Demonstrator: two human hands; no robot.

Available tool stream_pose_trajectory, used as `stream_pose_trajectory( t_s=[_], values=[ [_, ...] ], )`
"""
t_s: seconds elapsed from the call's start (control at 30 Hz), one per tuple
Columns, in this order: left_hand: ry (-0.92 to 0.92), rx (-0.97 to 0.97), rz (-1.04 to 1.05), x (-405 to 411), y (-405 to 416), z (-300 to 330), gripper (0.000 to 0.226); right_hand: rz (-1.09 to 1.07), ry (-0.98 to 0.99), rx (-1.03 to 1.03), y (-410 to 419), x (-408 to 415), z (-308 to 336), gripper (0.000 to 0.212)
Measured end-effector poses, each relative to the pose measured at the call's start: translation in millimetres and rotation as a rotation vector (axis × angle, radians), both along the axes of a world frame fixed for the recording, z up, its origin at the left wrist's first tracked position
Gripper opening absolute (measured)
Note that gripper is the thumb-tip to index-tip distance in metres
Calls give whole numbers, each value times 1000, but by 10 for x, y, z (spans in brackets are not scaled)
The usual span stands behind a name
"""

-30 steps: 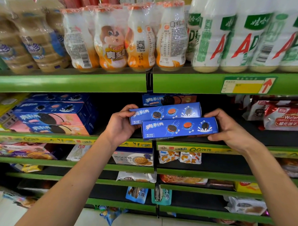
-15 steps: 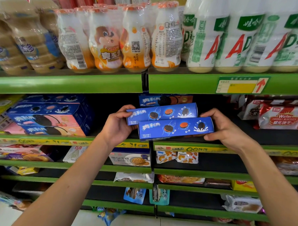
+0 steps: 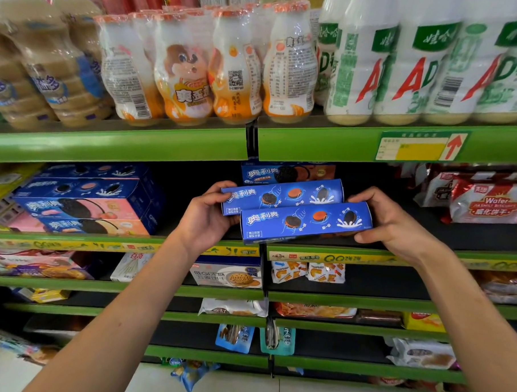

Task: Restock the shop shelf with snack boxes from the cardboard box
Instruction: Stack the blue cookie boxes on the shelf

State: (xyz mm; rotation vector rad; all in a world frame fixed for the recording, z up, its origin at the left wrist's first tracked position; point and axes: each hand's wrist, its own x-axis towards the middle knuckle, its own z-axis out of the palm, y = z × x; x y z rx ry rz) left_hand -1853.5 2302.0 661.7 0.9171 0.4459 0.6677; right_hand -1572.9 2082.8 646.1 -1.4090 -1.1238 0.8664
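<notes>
Two long blue snack boxes are held up in front of a shop shelf, one in each bare hand. The left hand (image 3: 206, 217) has its fingers curled round the left end of the upper blue box (image 3: 282, 195), thumb on top, gripping it firmly. The right hand (image 3: 391, 222) clasps the right end of the lower blue box (image 3: 306, 222), fingers wrapped behind and thumb beneath the corner. The lower box sits just in front of and slightly right of the upper one, overlapping it; whether the two touch cannot be told.

Both boxes hover level at the mouth of the second shelf (image 3: 328, 253), above its yellow price strip, over the dark bare gap near the upright divider. Just behind them another blue cookie box (image 3: 289, 172) stands further back on that shelf. To the left lies a stack of blue and pink cookie boxes (image 3: 82, 200); to the right, red and white wafer packs (image 3: 488, 200). Shrink-wrapped drink bottles (image 3: 192, 68) fill the shelf above. The cardboard box is not in view.

The step in hand appears to be placing this pair. The next move probably calls for pushing both boxes forward and down onto the bare shelf, keeping them level and clear of the shelf above, then letting go.
</notes>
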Motion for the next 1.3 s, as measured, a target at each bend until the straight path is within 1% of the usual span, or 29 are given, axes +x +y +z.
stream_pose_trajectory(
  t_s=[0.13,0.2,0.3,0.33,0.4,0.47,0.53,0.6,0.67,0.8,0.97,1.03,1.07,1.17,1.23,1.3],
  values=[
    [13,17,20,20,-2,-4,22,6,10,2,0,-1,8,68],
    [37,20,61,39,13,-8,21,-3,25,-1,11,-11,11,66],
    [86,-14,145,51,66,23,14,-43,85,8,28,-28,40,62],
    [107,-15,169,49,85,51,12,-62,83,4,35,-33,54,64],
    [134,8,213,25,130,120,8,-89,9,-28,69,-43,78,72],
    [147,44,248,-23,165,193,11,-95,-120,-86,144,-56,86,84],
    [165,75,279,-81,171,256,16,-106,-198,-130,252,-97,90,91],
    [184,95,302,-125,160,291,20,-128,-187,-157,374,-180,99,100],
    [205,103,327,-147,152,304,20,-133,-168,-163,497,-278,100,106],
    [238,108,364,-211,153,364,15,-74,-152,-170,696,-424,152,105],
    [260,115,416,-306,262,449,18,6,-166,-230,861,-601,158,104],
    [319,133,419,-317,304,498,23,36,-129,-209,913,-728,149,95],
    [363,133,430,-321,321,527,24,49,-91,-195,930,-777,137,94],
    [561,188,470,-320,401,569,22,65,59,-154,944,-825,118,111],
    [717,236,475,-283,465,572,30,-16,32,-128,996,-775,157,114],
    [829,336,442,-231,462,602,33,-87,-29,-104,1097,-689,210,103]
  ],
)
